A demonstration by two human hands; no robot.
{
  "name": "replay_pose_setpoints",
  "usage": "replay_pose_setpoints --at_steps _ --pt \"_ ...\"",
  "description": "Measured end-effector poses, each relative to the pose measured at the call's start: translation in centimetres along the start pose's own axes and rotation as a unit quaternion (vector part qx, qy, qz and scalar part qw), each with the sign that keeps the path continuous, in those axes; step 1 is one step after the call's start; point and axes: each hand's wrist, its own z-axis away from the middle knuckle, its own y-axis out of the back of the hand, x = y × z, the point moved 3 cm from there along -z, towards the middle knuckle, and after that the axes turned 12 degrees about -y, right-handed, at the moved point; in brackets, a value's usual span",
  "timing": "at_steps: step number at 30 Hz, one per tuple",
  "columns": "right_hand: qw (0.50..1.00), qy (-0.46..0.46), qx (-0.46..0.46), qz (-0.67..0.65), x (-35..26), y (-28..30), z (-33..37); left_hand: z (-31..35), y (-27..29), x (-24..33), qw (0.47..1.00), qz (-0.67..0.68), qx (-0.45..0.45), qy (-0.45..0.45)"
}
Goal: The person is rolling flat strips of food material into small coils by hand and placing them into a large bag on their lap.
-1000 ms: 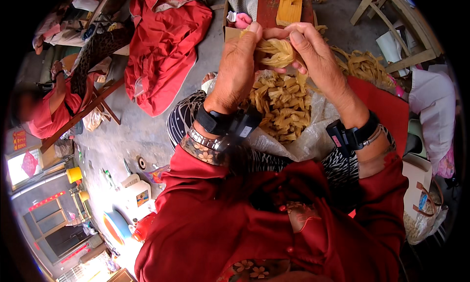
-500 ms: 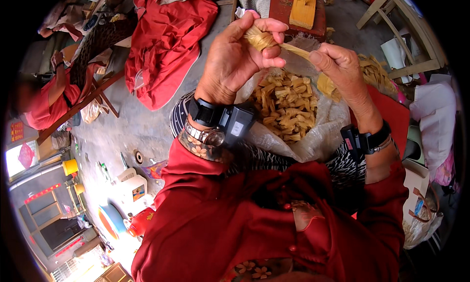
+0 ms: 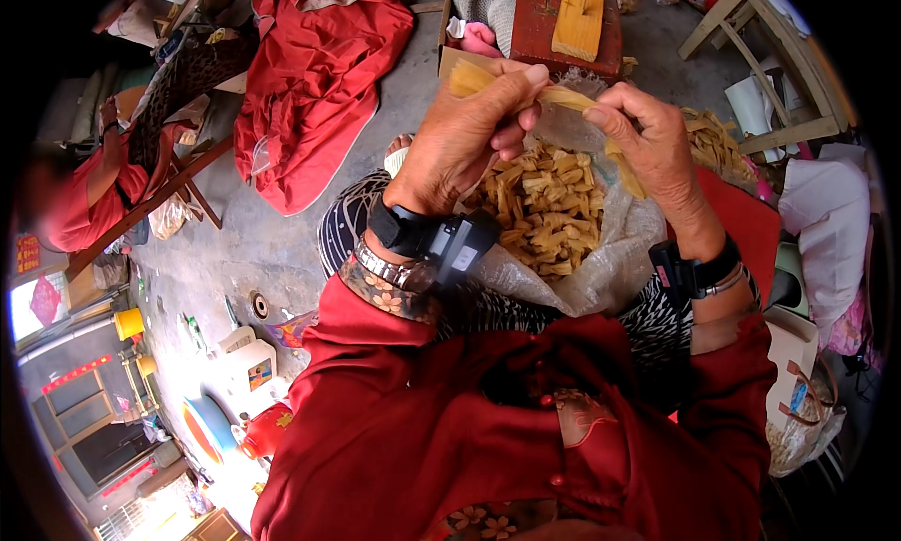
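A pale yellow, flat, pliable strip [image 3: 568, 97] runs between my two hands; I cannot tell its material. My left hand [image 3: 455, 142] is closed on one part of it, thumb on top, and a folded end sticks out past the fingers on the left. My right hand [image 3: 652, 133] pinches the strip between thumb and fingers, with a tail hanging below. Under the hands, a translucent white plastic sack [image 3: 615, 269] stands open between my knees. It holds many small knotted yellow pieces [image 3: 554, 213]. More long yellow strips [image 3: 710, 147] lie to the right of my right hand.
Ahead is a red wooden bench [image 3: 537, 44] with a yellow wood block [image 3: 579, 20] on it. A wooden stool [image 3: 788, 128] stands far right. Red cloth [image 3: 310, 100] lies on the floor at left, near a seated person [image 3: 89, 198]. A white jug [image 3: 249, 363] sits at lower left.
My left hand has turned palm down and its fingers have closed over the strip, whose wrapped part now shows as a flat end at left. The right hand keeps its pinch.
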Motion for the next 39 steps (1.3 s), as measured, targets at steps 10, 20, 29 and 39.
replay_pose_setpoints --at_steps 10,20,29,39 --pt "0.965 -0.164 -0.125 -0.160 -1.2 -1.5 -0.1 -0.5 -0.9 -0.1 1.000 0.024 0.003 -0.017" --pt "0.990 -0.054 -0.125 -0.041 -2.7 0.9 -0.3 -0.8 0.8 2.0 0.989 0.072 0.078 -0.098" --pt "0.997 -0.058 -0.056 -0.013 -1.4 3.6 -2.9 -4.8 0.5 3.1 0.994 -0.002 0.041 -0.103" --pt "0.995 -0.052 0.080 0.026 1.4 7.4 -8.2 -13.2 -1.4 3.2 0.991 -0.058 0.003 -0.120"
